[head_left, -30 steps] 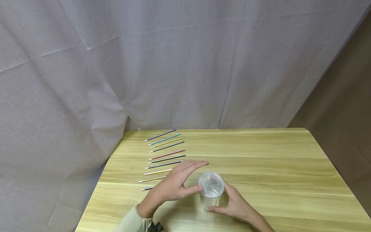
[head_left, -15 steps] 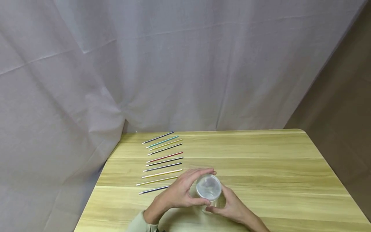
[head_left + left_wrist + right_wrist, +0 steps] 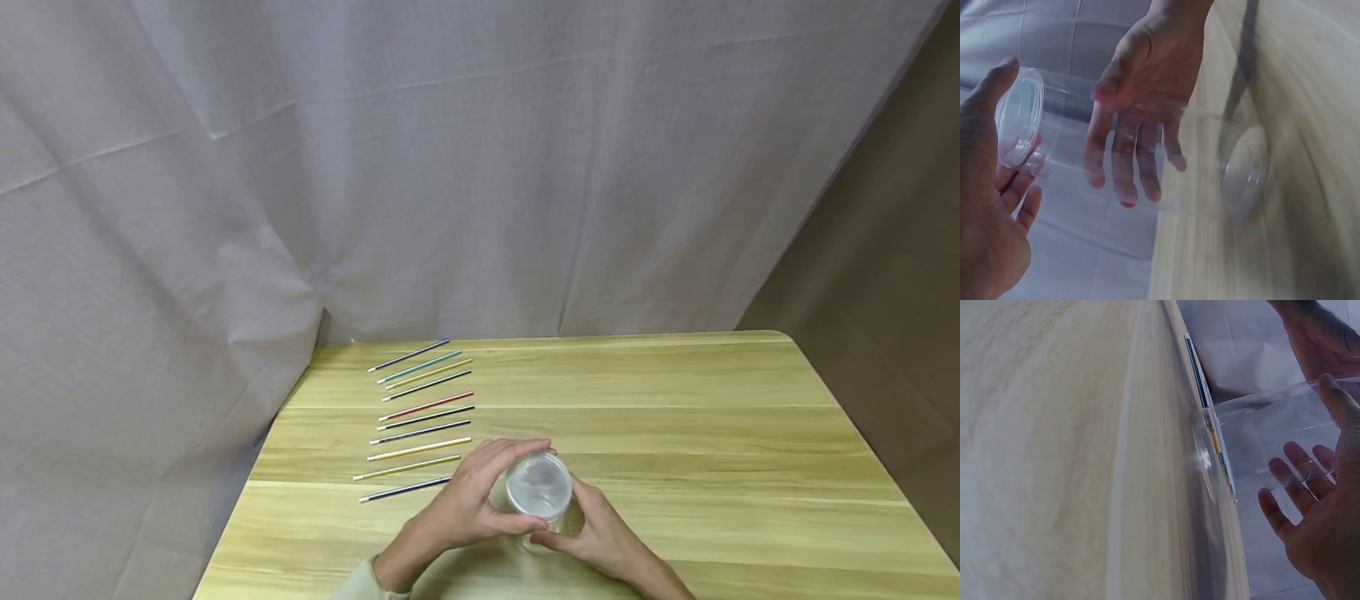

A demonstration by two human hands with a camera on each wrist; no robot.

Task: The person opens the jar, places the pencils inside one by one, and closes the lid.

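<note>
A tall clear jar [image 3: 1200, 197] stands upright near the front of the table, its round see-through lid [image 3: 538, 486] facing up in the head view. My left hand [image 3: 476, 492] grips the lid from the left, thumb on the near side and fingers round the far side. Lower down, my right hand [image 3: 603, 537] holds the jar's body from the right, its fingers [image 3: 1125, 162] showing through the clear wall in the left wrist view. The jar's base is at the tabletop, and I see nothing inside it.
Several pencils [image 3: 426, 407] in different colours lie in a slanted column on the left of the wooden table [image 3: 675, 417], pale ends to the left. The nearest pencil [image 3: 405, 490] lies close to my left hand. A grey curtain [image 3: 450, 167] hangs behind the table.
My left hand has moved right and its fingers have come round the lid, where before they were spread beside it. The right hand keeps its hold on the jar. The pencils have not moved.
</note>
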